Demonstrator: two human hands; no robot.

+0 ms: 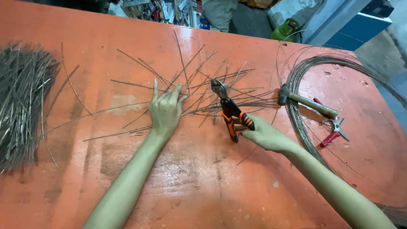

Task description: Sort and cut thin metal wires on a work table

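My left hand (pixel 165 111) lies flat on the orange table (pixel 190 178), fingers spread and pressing on a loose scatter of cut wire pieces (pixel 203 89). To its right, my right hand (pixel 263 135) grips the orange-and-black handles of a pair of pliers (pixel 231 112). The pliers' metal jaws point away from me into the scattered wires.
A thick heap of cut wire lengths (pixel 21 101) lies at the table's left edge. At the right sit a large coil of wire (pixel 309 85), a wooden-handled hammer (pixel 307 101) and red-handled snips (pixel 333 129). Clutter and a green bottle (pixel 285 29) lie beyond the far edge.
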